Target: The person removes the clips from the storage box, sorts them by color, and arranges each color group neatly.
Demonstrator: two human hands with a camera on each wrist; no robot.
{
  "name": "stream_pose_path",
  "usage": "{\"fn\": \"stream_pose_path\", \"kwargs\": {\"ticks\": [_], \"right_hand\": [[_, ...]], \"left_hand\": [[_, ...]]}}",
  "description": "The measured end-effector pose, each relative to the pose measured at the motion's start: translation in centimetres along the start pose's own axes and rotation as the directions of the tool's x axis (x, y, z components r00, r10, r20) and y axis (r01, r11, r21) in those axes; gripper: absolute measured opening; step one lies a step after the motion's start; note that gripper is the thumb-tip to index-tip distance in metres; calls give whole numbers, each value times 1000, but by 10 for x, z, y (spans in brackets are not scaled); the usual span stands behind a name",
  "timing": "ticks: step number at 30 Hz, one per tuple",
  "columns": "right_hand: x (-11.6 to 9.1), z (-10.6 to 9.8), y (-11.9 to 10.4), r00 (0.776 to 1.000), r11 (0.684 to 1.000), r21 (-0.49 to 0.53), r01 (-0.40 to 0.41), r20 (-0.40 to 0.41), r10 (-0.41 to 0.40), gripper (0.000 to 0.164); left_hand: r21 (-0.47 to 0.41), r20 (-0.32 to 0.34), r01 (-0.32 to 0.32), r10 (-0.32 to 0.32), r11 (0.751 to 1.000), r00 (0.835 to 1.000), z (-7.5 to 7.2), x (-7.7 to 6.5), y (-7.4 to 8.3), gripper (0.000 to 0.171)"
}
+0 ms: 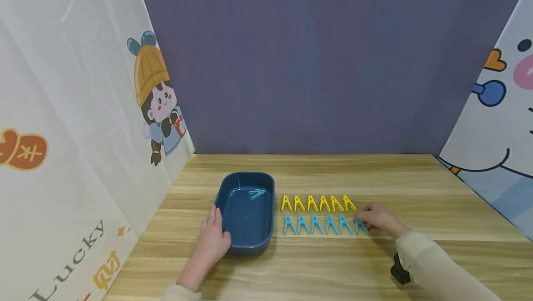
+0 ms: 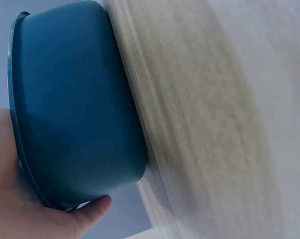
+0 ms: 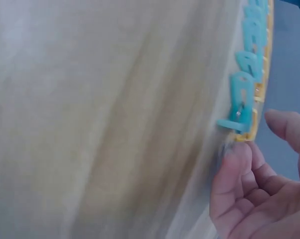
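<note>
My left hand (image 1: 213, 238) holds the left side of a dark blue plastic basin (image 1: 273, 218), gripping it near the front corner, thumb at the rim. A light blue clothespin (image 1: 257, 193) lies inside it. To the right, blue clothespins (image 1: 315, 224) stretch in a row in front of a row of yellow clothespins (image 1: 324, 203). My right hand (image 1: 379, 217) is at the rightmost blue clothespin (image 1: 361, 228), partly covering it. In the right wrist view its fingertips are right by a blue clothespin (image 3: 242, 102), thumb apart from the fingers.
Everything sits on a wood-grain table (image 1: 312, 273). A purple-grey panel (image 1: 312, 60) rises behind it, with cartoon-printed sheets at both sides. A black device (image 1: 400, 271) is at my right wrist, beside the light sleeve (image 1: 437, 264).
</note>
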State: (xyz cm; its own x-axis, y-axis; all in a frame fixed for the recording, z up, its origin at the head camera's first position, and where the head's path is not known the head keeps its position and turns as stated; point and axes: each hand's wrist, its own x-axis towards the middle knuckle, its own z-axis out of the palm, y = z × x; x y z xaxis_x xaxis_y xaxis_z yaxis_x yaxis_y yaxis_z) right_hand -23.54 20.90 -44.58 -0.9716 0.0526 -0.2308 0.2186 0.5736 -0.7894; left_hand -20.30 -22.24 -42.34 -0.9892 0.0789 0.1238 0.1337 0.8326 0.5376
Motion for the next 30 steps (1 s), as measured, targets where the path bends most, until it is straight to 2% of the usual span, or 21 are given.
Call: {"fn": "stream_pose_path", "kwargs": {"ticks": [5, 8, 12, 14, 18, 30], "right_hand": [[4, -10, -4, 995, 991, 93, 93, 10, -94, 22], [5, -15, -15, 987, 983, 86, 160, -9, -160, 29], [2, -17, -38, 986, 985, 48, 165, -18, -164, 39], [3, -15, -49, 988, 987, 53, 154, 3, -155, 43], [7, -7, -71, 986, 985, 77, 158, 38, -161, 49], [18, 32, -137, 963, 963, 157, 217, 127, -238, 38]], "left_hand": [[5, -2, -1, 2, 1000, 1000, 0, -1, -2, 64], [10, -9, -10, 10, 1000, 1000, -1, -1, -3, 64], [5, -12, -14, 14, 1000, 1000, -1, -1, -3, 64], [-1, -9, -9, 9, 1000, 1000, -1, -1, -4, 65], [0, -11, -5, 5, 1000, 1000, -1, -1, -4, 65], [1, -34, -23, 23, 1000, 999, 2, -1, -2, 64]]}}
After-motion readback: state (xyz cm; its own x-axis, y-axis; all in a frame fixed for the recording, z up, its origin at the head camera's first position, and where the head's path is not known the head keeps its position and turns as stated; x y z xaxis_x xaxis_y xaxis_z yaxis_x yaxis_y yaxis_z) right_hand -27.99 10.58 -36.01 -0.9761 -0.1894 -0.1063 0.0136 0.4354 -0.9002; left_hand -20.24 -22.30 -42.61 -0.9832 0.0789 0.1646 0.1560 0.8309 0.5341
